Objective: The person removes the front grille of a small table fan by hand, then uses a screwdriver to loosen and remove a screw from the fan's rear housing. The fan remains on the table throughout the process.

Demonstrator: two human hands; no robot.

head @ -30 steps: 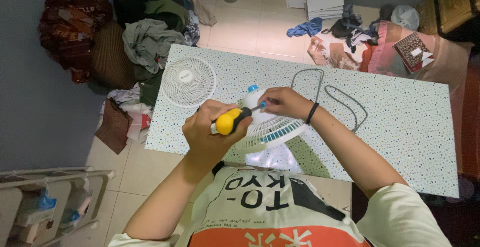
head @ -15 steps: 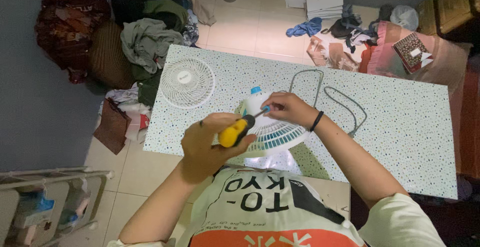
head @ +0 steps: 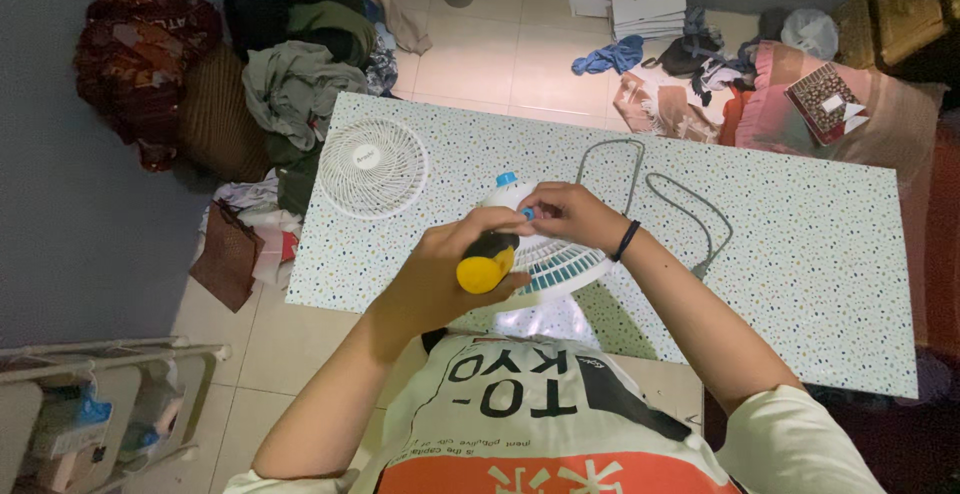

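Two hands at work over one small fan. Left hand (head: 440, 269) wrapped tight around a screwdriver (head: 485, 259) with a yellow-and-black handle, butt end toward the body, shaft aimed away at the white fan motor housing (head: 510, 194) — a fist grip, likely for pushing and twisting at once. Right hand (head: 565, 214) pinched narrow at the tool's tip, fingertips closed on something small and blue there; whether screw or bit, cannot tell. Probably placed so to steady the tip against the housing. Black band on that wrist.

Under both hands, the fan's rear grille (head: 560, 264), pale ribs fanned out, near the table's front edge, just ahead of the chest. Detached front grille (head: 372, 167) flat on the speckled table (head: 820, 244), well apart to the left, close to that corner. Grey power cord (head: 690, 209) looped behind and right of the right forearm — slack, not crossing the hands.

Plenty of bare tabletop to the right; less to the left before the grille and the edge. Beyond the far edge, heaps of clothes (head: 300, 84) on the tiled floor.
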